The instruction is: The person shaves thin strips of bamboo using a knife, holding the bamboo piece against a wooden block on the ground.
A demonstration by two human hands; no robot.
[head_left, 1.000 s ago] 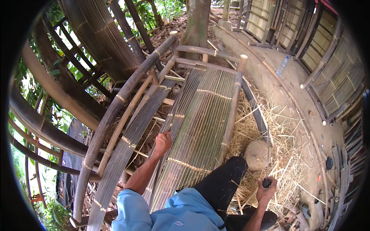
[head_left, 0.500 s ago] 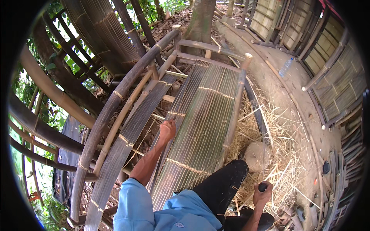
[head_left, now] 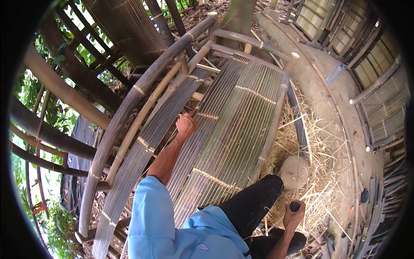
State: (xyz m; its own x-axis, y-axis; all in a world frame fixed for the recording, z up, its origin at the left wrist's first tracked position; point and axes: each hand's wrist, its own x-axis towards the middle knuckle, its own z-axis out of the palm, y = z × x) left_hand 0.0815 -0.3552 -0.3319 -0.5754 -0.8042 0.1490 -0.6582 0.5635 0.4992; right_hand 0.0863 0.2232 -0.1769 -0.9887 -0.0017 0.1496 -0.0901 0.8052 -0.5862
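My left hand (head_left: 186, 125) reaches forward and its fingers are closed on the edge of a slatted bamboo panel (head_left: 235, 129) that forms the seat of a bamboo bench. A thick curved bamboo rail (head_left: 129, 108) runs along the bench's left side. My right hand (head_left: 294, 214) hangs low at the right, wrapped round the dark handle of a tool (head_left: 294, 206); the rest of the tool is hidden. My knee in dark trousers (head_left: 254, 200) rests against the bench's near end.
Dry straw and bamboo shavings (head_left: 310, 172) cover the ground to the right, around a pale stone (head_left: 294, 171). A plastic bottle (head_left: 334, 74) lies on a concrete ledge. Woven bamboo panels (head_left: 384, 116) lean at the far right. Bamboo poles and foliage stand at the left.
My left hand has slid farther up the slatted panel, away from me. My right hand stays low with the tool, barely moved.
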